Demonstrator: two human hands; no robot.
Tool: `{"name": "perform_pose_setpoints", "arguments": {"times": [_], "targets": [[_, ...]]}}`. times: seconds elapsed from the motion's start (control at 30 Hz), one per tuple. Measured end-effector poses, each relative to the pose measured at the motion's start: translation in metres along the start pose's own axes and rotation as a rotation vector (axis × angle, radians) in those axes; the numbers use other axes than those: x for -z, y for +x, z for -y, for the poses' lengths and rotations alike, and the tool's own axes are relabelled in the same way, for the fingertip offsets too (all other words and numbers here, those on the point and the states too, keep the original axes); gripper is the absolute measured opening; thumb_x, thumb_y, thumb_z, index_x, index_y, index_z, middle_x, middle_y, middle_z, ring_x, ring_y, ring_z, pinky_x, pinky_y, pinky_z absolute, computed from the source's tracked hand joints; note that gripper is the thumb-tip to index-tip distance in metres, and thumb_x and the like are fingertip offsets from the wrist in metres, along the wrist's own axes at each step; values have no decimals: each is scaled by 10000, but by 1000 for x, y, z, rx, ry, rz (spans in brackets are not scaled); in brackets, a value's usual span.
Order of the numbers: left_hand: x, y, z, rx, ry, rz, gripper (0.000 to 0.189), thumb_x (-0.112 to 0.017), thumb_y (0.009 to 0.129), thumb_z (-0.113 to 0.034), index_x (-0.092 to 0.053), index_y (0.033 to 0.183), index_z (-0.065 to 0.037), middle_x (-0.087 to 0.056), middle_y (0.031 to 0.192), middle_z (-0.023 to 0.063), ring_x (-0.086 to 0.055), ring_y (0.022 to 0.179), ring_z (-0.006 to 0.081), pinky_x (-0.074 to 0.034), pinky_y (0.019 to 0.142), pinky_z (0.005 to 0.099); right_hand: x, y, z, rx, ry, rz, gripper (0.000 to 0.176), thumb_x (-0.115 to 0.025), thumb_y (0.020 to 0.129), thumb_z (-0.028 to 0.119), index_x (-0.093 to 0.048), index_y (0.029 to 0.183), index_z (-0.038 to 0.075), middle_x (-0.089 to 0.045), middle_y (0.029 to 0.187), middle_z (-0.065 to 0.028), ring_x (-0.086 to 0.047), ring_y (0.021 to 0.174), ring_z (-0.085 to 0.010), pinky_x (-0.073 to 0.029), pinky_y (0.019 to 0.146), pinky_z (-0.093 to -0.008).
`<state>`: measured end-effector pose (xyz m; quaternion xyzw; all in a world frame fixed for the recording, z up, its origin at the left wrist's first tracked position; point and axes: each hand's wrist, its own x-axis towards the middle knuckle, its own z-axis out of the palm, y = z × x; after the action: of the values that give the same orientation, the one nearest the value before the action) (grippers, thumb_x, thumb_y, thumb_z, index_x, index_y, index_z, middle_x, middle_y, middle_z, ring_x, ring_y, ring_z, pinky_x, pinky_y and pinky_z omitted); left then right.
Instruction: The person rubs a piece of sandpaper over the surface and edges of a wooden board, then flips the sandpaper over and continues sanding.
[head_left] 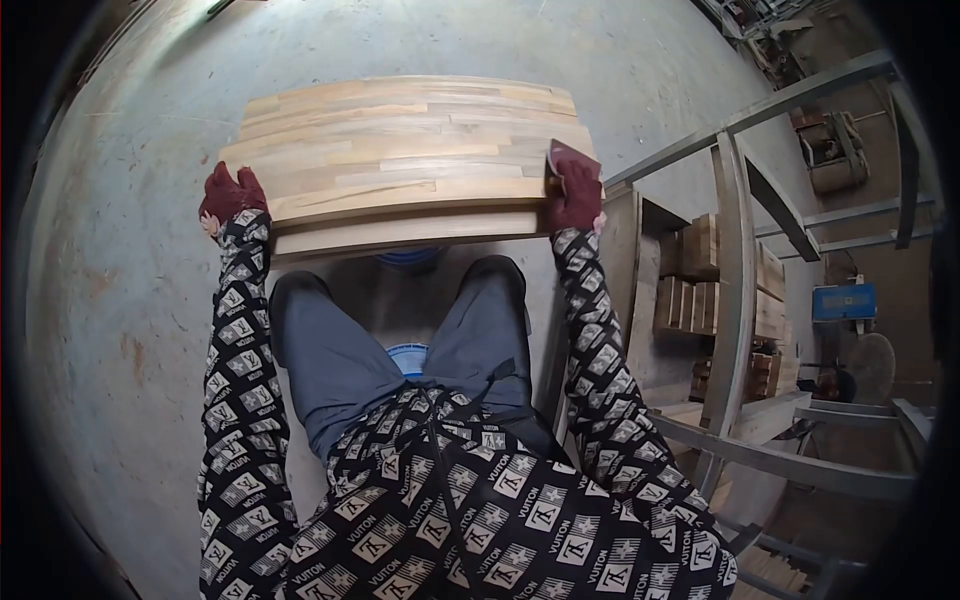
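Note:
A laminated wooden board (410, 145) of pale, mixed-tone strips lies across in front of my knees. Just under its near edge shows a second wooden board (400, 233). My left hand (236, 192), in a maroon glove, grips the top board's left edge near the closest corner. At the right end, my right hand (576, 195), gloved alike, is closed on a reddish-brown sheet of sandpaper (574, 153), pressed against the board near its right edge. The fingers' undersides are hidden.
To my right stands a grey metal frame (735, 280), with stacked wooden blocks (690, 300) behind it. Farther right are a blue box (843, 302) and a round fan (868, 365). Something blue (408, 357) shows between my legs, above the concrete floor (130, 260).

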<state>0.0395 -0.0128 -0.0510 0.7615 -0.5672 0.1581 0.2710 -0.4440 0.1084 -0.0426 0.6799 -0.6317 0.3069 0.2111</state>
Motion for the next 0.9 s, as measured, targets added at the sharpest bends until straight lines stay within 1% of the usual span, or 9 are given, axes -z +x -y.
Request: {"name": "perform_pose_setpoints", "arguments": {"times": [0.1, 0.13, 0.17, 0.33, 0.37, 0.57, 0.63, 0.77, 0.9], "targets": [[1, 1, 0, 4, 11, -5, 431, -569, 875, -374, -563, 1191, -80, -625, 1123, 186, -654, 906, 372, -532, 789, 476, -4, 11, 22, -378, -103, 260, 493, -600, 790, 168, -549, 1269, 62, -562, 1266, -156, -506, 1189, -351, -408, 971, -453], [2, 1, -1, 19, 14, 16, 431, -570, 875, -374, -564, 1190, -80, -625, 1122, 185, -654, 908, 372, -532, 791, 478, -99, -47, -18, -388, 542, 19, 556, -563, 830, 211, -459, 1356, 66, -488, 1368, -133, -487, 1233, -301, -368, 1041, -448], [8, 3, -5, 30, 18, 34, 430, -570, 874, -374, -564, 1188, -80, -626, 1121, 184, -654, 911, 372, -532, 793, 481, -102, -45, 30, -376, 391, 29, 562, -561, 822, 217, -463, 1354, 65, -483, 1374, -137, -468, 1251, -311, -355, 1054, -451], [8, -1, -3, 18, 15, 35, 435, -576, 876, -374, -566, 1198, -82, -624, 1137, 186, -655, 929, 374, -531, 804, 484, -90, -10, 250, 155, 377, 213, 592, -552, 786, 247, -484, 1343, 58, -456, 1405, -161, -374, 1338, -364, -290, 1122, -467], [2, -1, 1, 6, 17, 15, 437, -577, 878, -374, -565, 1203, -82, -623, 1144, 186, -654, 935, 375, -532, 807, 484, -20, 32, 264, 181, 449, 427, 565, -605, 731, 230, -554, 1264, 50, -499, 1356, -179, -393, 1328, -360, -282, 1123, -477], [5, 0, -1, 50, -19, 96, 464, -516, 904, -412, -548, 1247, -101, -598, 1203, 203, -635, 990, 408, -522, 835, 510, -35, 10, 152, 125, 628, 64, 465, -592, 701, 33, -646, 1161, 75, -630, 1186, -163, -537, 1187, -371, -354, 1068, -487], [2, 0, -1, 0, -1, 3, 417, -586, 868, -364, -566, 1179, -87, -624, 1112, 188, -658, 893, 376, -534, 781, 487, -35, -8, 70, -217, 545, 143, 411, -619, 744, 54, -654, 1153, 81, -638, 1184, -153, -550, 1169, -362, -400, 1033, -443], [5, 3, -1, 34, 14, 84, 442, -527, 898, -400, -554, 1219, -97, -619, 1134, 193, -648, 941, 394, -530, 801, 498, 4, -3, -37, -94, 2, 66, 358, -601, 847, 185, -631, 1191, 92, -645, 1168, -148, -563, 1122, -377, -422, 985, -452], [2, 4, -1, 58, 31, 76, 447, -526, 900, -419, -554, 1219, -106, -617, 1133, 182, -647, 946, 384, -529, 801, 500, -22, 5, 13, -160, -115, -22, 345, -533, 903, 265, -616, 1177, 72, -621, 1194, -155, -575, 1093, -354, -440, 938, -433]]}}
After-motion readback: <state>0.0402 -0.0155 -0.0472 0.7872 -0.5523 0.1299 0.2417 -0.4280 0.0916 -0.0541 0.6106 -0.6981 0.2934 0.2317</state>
